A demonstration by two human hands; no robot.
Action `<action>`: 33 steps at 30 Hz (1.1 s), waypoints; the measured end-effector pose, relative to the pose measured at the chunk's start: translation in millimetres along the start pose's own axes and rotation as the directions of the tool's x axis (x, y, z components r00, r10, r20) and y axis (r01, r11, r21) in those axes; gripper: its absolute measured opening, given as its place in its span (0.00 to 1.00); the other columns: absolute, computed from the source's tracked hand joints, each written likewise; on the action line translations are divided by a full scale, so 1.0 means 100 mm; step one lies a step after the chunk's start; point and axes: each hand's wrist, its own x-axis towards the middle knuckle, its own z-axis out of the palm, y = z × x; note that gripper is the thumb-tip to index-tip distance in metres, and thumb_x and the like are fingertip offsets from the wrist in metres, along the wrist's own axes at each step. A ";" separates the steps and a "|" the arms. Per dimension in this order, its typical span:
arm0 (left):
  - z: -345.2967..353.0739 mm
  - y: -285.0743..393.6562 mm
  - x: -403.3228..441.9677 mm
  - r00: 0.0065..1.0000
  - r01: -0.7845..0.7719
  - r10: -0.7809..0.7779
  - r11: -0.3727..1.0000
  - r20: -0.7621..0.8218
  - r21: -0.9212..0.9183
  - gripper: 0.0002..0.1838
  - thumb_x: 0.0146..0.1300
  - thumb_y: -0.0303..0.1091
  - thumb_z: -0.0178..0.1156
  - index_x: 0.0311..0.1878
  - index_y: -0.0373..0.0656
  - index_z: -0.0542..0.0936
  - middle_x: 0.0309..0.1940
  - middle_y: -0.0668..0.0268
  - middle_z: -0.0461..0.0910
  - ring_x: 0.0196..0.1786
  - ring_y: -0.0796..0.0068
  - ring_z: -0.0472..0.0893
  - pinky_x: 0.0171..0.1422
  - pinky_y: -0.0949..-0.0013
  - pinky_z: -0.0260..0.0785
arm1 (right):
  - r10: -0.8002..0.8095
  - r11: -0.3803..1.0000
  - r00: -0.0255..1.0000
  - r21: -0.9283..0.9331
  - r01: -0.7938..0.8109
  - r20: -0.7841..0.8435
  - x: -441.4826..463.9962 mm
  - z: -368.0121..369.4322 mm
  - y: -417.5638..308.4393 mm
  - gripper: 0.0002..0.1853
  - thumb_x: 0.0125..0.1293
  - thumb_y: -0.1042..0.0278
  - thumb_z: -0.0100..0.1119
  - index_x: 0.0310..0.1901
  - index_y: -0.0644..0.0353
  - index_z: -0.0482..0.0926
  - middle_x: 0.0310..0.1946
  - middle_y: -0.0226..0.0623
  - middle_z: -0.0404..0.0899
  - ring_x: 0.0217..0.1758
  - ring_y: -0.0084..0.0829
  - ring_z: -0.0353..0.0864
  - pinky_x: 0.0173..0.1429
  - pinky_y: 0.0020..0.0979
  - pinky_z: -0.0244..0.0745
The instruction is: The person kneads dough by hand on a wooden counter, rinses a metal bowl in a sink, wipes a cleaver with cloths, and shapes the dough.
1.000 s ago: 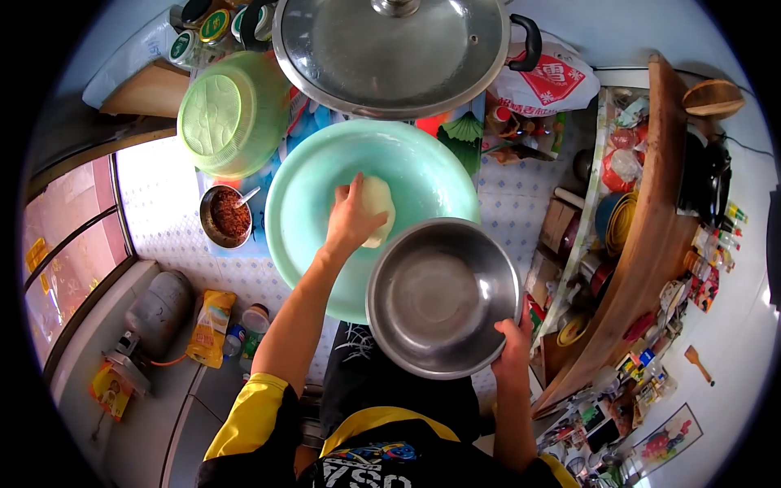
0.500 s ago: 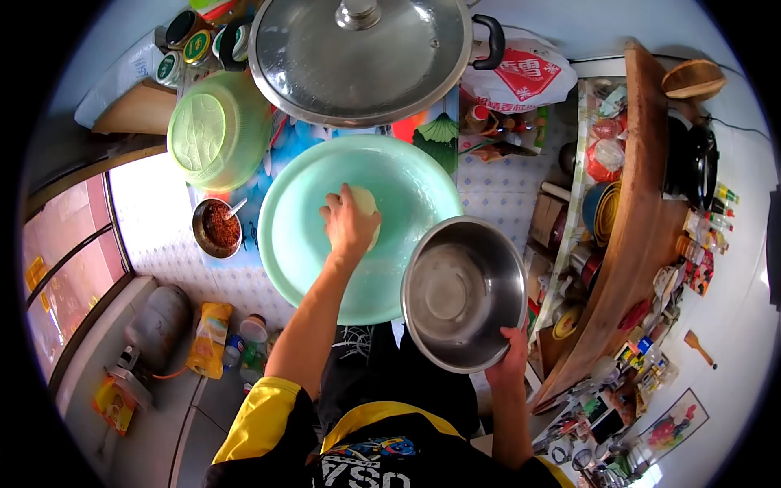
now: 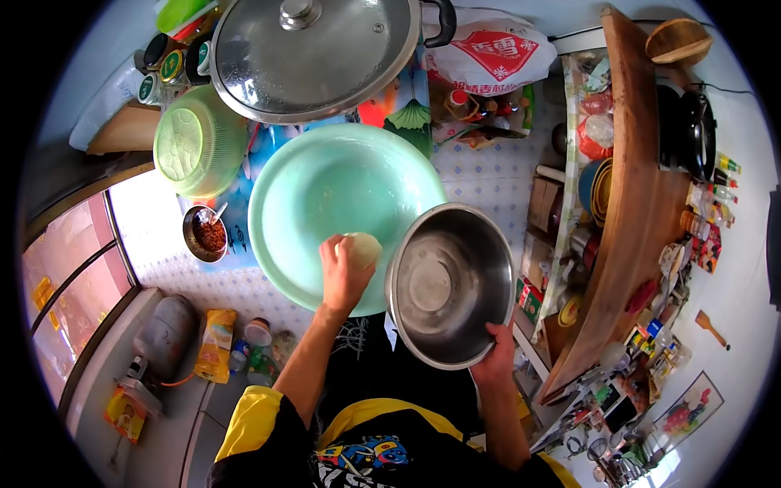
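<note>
Pale walls (image 3: 736, 272) and a crowded wooden shelf (image 3: 622, 211) close off our right, while a dark-framed window (image 3: 73, 276) lights the left. Before us, a green basin (image 3: 350, 179) takes up much of the table (image 3: 239, 255), which has a blue printed cover (image 3: 265, 147). We hold a lump of pale dough (image 3: 364, 249) in our left hand (image 3: 345, 278), fingers curled round it, over the near part of the basin; we cannot tell whether it touches the bottom. With our right hand (image 3: 495, 356) we grip the near right rim of a metal bowl (image 3: 431, 285), its mouth facing up, overlapping the basin's right side in view. By the table's left edge we see a small bowl (image 3: 191, 236) of reddish food (image 3: 212, 237) with a spoon (image 3: 219, 213); toward the far left corner sits a green basket (image 3: 183, 146), and along the far edge a lidded pot (image 3: 317, 61).
</note>
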 end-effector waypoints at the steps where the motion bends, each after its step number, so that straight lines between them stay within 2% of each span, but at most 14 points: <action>1: -0.13 0.06 -0.04 0.993 0.115 -0.115 0.993 0.003 -0.030 0.36 0.41 0.24 0.71 0.56 0.39 0.66 0.52 0.52 0.67 0.54 0.48 0.70 0.58 0.51 0.68 | -0.037 0.999 0.999 -0.004 0.037 0.000 -0.03 0.04 -0.01 0.30 0.57 0.79 0.42 0.65 0.53 0.60 0.56 0.39 0.69 0.60 0.37 0.71 0.64 0.39 0.68; 4: -0.60 0.24 -0.14 0.868 0.475 -0.492 0.776 0.074 -0.414 0.37 0.48 0.25 0.71 0.61 0.37 0.64 0.54 0.54 0.69 0.54 0.59 0.75 0.56 0.60 0.73 | -0.107 0.993 0.994 -0.054 0.109 0.039 -0.07 0.21 -0.09 0.31 0.56 0.80 0.43 0.65 0.55 0.59 0.56 0.39 0.69 0.60 0.36 0.70 0.64 0.38 0.67; 5: -0.75 0.13 -0.23 0.870 0.447 -0.488 0.724 0.068 -0.526 0.37 0.50 0.24 0.69 0.63 0.37 0.62 0.54 0.55 0.70 0.54 0.64 0.76 0.54 0.65 0.75 | -0.139 0.985 0.987 -0.093 0.146 0.083 -0.04 0.28 -0.08 0.32 0.56 0.80 0.44 0.66 0.57 0.58 0.57 0.38 0.68 0.60 0.35 0.69 0.65 0.36 0.65; 9: -1.58 0.22 -0.24 0.798 0.317 -0.603 0.381 0.027 -0.869 0.37 0.55 0.35 0.66 0.66 0.37 0.61 0.55 0.56 0.72 0.57 0.63 0.75 0.61 0.61 0.70 | -0.166 0.934 0.971 -0.289 0.211 0.173 0.33 0.61 0.24 0.35 0.56 0.80 0.45 0.69 0.59 0.56 0.61 0.38 0.65 0.64 0.31 0.64 0.68 0.32 0.58; 13: -2.05 0.27 -0.31 0.865 0.158 -0.480 -0.023 0.149 -0.987 0.42 0.61 0.63 0.48 0.72 0.47 0.57 0.64 0.53 0.66 0.63 0.55 0.71 0.60 0.50 0.70 | -0.142 0.878 0.941 -0.400 0.264 0.308 1.00 0.85 0.86 0.33 0.58 0.77 0.45 0.68 0.62 0.58 0.62 0.41 0.65 0.64 0.33 0.65 0.69 0.31 0.57; 16: -2.22 0.78 -0.13 0.949 0.062 -0.242 -0.483 0.201 -0.874 0.40 0.66 0.59 0.49 0.75 0.52 0.50 0.66 0.47 0.60 0.63 0.39 0.65 0.55 0.25 0.65 | -0.179 0.777 0.903 -0.507 0.373 0.389 1.40 0.86 1.20 0.30 0.60 0.73 0.45 0.67 0.65 0.60 0.61 0.43 0.67 0.63 0.36 0.67 0.68 0.32 0.58; 20: -2.12 1.40 -0.15 0.974 0.115 -0.099 -0.558 0.204 -0.822 0.40 0.66 0.59 0.48 0.75 0.52 0.49 0.67 0.48 0.58 0.63 0.40 0.64 0.53 0.26 0.66 | -0.226 0.655 0.901 -0.627 0.422 0.371 1.69 0.64 1.30 0.31 0.64 0.64 0.48 0.66 0.69 0.58 0.62 0.50 0.66 0.64 0.41 0.67 0.68 0.34 0.59; 21: -2.06 1.54 -0.15 0.974 0.169 -0.029 -0.565 0.224 -0.807 0.40 0.66 0.60 0.48 0.75 0.52 0.50 0.66 0.49 0.59 0.62 0.41 0.65 0.51 0.28 0.68 | -0.291 0.446 0.912 -0.803 0.396 0.289 1.68 0.63 1.34 0.33 0.65 0.61 0.49 0.68 0.71 0.56 0.64 0.55 0.64 0.67 0.44 0.65 0.69 0.36 0.58; 22: -1.99 1.69 -0.18 0.973 0.183 -0.013 -0.554 0.229 -0.812 0.40 0.66 0.60 0.48 0.75 0.52 0.50 0.66 0.49 0.59 0.62 0.41 0.65 0.51 0.28 0.68 | -0.193 0.547 0.937 -0.761 0.349 0.291 1.69 0.62 1.33 0.34 0.65 0.62 0.48 0.69 0.72 0.54 0.66 0.57 0.61 0.69 0.46 0.62 0.71 0.38 0.57; 24: -1.75 2.01 -0.23 0.946 0.278 0.049 -0.634 0.322 -0.721 0.38 0.66 0.60 0.47 0.74 0.54 0.54 0.62 0.51 0.63 0.58 0.45 0.68 0.42 0.38 0.72 | -0.227 0.498 0.907 -0.758 0.421 0.355 1.77 0.49 1.27 0.35 0.65 0.62 0.49 0.69 0.72 0.52 0.67 0.57 0.60 0.69 0.45 0.63 0.70 0.37 0.58; 25: -1.64 2.27 -0.23 0.932 0.301 0.029 -0.620 0.362 -0.725 0.36 0.66 0.61 0.47 0.73 0.55 0.57 0.56 0.54 0.65 0.51 0.50 0.69 0.35 0.49 0.70 | -0.351 0.615 0.841 -0.576 0.538 0.412 1.70 0.47 1.23 0.35 0.66 0.64 0.49 0.69 0.71 0.51 0.67 0.57 0.60 0.67 0.44 0.65 0.69 0.36 0.60; 28: -1.12 2.82 -0.40 0.887 0.404 0.109 -0.650 0.448 -0.643 0.35 0.66 0.60 0.47 0.72 0.55 0.57 0.55 0.55 0.66 0.47 0.51 0.68 0.33 0.51 0.69 | -0.269 0.723 0.841 -0.478 0.499 0.469 0.89 0.46 0.32 0.27 0.69 0.66 0.49 0.67 0.66 0.56 0.57 0.45 0.70 0.54 0.32 0.76 0.55 0.29 0.71; 29: -0.87 2.97 -0.49 0.859 0.449 0.115 -0.635 0.498 -0.628 0.34 0.67 0.60 0.47 0.71 0.53 0.59 0.55 0.55 0.67 0.47 0.51 0.69 0.35 0.51 0.70 | -0.356 0.753 0.702 -0.256 0.606 0.616 0.91 0.17 0.20 0.25 0.70 0.64 0.50 0.65 0.65 0.59 0.52 0.42 0.71 0.49 0.29 0.78 0.50 0.27 0.73; 33: 0.31 2.96 -0.78 0.718 0.600 -0.269 -0.229 0.642 -0.766 0.32 0.68 0.60 0.47 0.65 0.45 0.65 0.55 0.53 0.72 0.50 0.53 0.73 0.44 0.52 0.73 | -0.142 0.950 0.838 -0.165 0.264 0.527 0.48 -0.82 -0.98 0.19 0.73 0.59 0.47 0.59 0.60 0.67 0.47 0.42 0.77 0.45 0.31 0.80 0.51 0.31 0.75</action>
